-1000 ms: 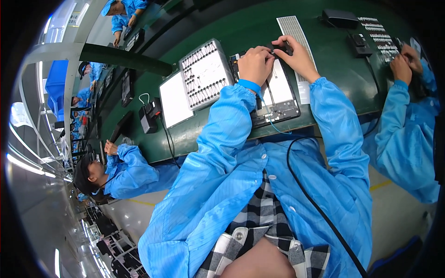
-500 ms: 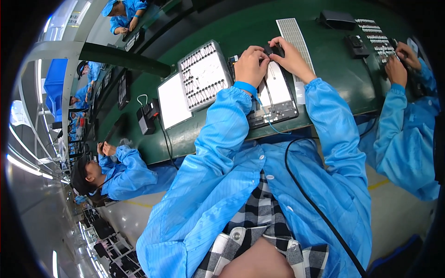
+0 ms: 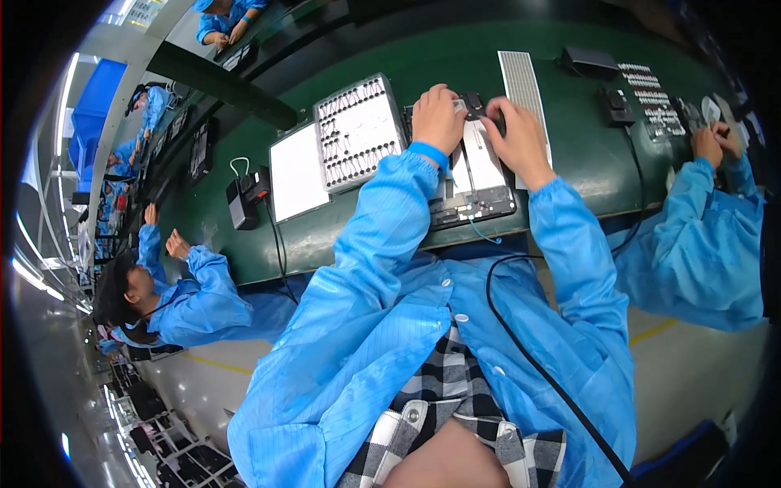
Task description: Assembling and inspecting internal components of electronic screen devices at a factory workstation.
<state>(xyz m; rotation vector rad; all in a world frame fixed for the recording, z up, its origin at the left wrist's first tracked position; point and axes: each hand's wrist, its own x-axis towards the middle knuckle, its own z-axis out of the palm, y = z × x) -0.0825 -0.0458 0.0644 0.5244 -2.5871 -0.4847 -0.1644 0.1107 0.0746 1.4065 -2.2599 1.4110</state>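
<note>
An opened tablet [image 3: 489, 172], with pale flat panels, a dark strip down its middle and a circuit board at its near end, lies on the green bench in front of me. My left hand [image 3: 436, 122] bends over its far left part, fingers together; what they press or pinch is hidden. Over the far right edge is my right hand [image 3: 523, 142], its thumb and fingers apart with nothing visible between them. A small black part [image 3: 472, 102] sits between the hands at the tablet's far end. A thin blue cord [image 3: 486, 234] hangs off the near edge.
Left of the tablet, a clear tray [image 3: 358, 128] holds rows of small black-ended parts, beside a white sheet [image 3: 299, 175]. A narrow gridded sheet [image 3: 521, 75] lies right. Black boxes [image 3: 241, 203] with cables stand left. Co-workers sit on both sides; small parts [image 3: 653, 102] lie far right.
My hands, close together at the small black part before, have come apart. The right hand has moved nearer and opened. The whole view has shifted slightly.
</note>
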